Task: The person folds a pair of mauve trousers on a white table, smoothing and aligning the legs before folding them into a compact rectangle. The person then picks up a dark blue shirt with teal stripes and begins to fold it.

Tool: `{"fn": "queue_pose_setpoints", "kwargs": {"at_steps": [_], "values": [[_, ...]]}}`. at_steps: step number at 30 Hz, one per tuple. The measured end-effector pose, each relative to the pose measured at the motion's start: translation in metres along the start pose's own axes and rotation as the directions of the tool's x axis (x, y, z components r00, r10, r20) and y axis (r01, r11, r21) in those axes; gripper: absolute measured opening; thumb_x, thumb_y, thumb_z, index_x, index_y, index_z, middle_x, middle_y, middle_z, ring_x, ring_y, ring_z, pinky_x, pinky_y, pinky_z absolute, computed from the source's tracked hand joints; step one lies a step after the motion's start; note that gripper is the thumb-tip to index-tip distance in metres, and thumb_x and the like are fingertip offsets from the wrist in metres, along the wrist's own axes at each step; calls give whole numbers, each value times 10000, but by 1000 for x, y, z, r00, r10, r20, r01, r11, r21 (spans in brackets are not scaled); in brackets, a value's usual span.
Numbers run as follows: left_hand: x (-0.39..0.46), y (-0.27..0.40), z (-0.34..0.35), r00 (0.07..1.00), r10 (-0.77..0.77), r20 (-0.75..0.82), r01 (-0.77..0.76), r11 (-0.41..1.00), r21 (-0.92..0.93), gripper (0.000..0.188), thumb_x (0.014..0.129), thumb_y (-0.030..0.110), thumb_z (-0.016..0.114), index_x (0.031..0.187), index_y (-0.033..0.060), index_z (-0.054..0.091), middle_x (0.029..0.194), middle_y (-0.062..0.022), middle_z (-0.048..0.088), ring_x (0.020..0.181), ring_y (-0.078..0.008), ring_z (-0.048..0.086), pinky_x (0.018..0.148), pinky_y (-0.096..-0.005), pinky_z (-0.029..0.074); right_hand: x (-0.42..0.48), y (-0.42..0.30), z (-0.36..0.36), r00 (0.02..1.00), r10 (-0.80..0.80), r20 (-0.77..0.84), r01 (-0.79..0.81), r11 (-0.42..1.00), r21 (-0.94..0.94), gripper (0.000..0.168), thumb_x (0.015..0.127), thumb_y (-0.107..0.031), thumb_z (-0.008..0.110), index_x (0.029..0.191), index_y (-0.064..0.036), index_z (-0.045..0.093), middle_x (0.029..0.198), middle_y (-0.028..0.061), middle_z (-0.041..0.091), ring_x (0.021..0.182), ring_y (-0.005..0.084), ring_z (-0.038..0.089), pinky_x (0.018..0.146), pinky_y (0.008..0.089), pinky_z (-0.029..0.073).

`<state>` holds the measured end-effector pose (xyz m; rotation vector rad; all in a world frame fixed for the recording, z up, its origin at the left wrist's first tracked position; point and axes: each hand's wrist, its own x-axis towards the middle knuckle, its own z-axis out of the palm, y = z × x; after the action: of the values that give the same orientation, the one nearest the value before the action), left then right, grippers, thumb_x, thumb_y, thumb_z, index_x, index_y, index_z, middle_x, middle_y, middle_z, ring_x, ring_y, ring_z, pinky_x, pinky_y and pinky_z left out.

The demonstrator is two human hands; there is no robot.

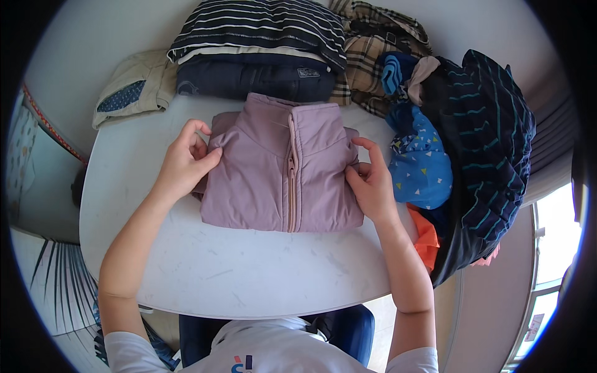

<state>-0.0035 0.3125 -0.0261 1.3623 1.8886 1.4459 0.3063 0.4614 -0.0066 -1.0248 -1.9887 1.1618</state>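
A folded mauve zip-up jacket [252,177] lies on the white table in front of me, its stand collar pointing away and its zipper closed down the front. At its left edge is my left hand [184,156], thumb tip touching the fabric near the shoulder and index finger bent apart from it. My right hand [373,182] is at the opposite edge, with its thumb on the jacket's side and its other fingers curled at the fabric there. Part of a sleeve shows beneath the jacket's left side.
Behind the jacket stands a stack of folded clothes [256,77], a black-and-white striped garment [261,23] on top. Folded beige trousers [140,84] lie left of it, a plaid garment [368,56] right. Loose clothes, including a blue patterned garment [419,172] and dark striped one [494,140], crowd the table's [242,275] right side.
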Motion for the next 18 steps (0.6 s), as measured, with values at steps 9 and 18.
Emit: {"fn": "queue_pose_setpoints", "kwargs": {"at_steps": [9, 18], "values": [[-6, 18, 8, 982, 188, 2, -175, 910, 375, 326, 823, 99, 690, 1127, 40, 587, 869, -59, 589, 712, -138, 557, 658, -288, 474, -5, -12, 2, 989, -141, -37, 130, 970, -203, 461, 846, -242, 653, 1205, 47, 621, 702, 130, 630, 610, 144, 575, 612, 286, 481], [-38, 43, 29, 977, 138, 162, -142, 990, 12, 289, 778, 116, 705, 1010, -3, 581, 833, -101, 622, 664, -180, 568, 614, -298, 466, 3, -71, 18, 994, -33, 102, 102, 586, -804, 961, 727, -722, 656, 1205, 106, 553, 749, 234, 667, 713, 385, 680, 670, 416, 537]]}}
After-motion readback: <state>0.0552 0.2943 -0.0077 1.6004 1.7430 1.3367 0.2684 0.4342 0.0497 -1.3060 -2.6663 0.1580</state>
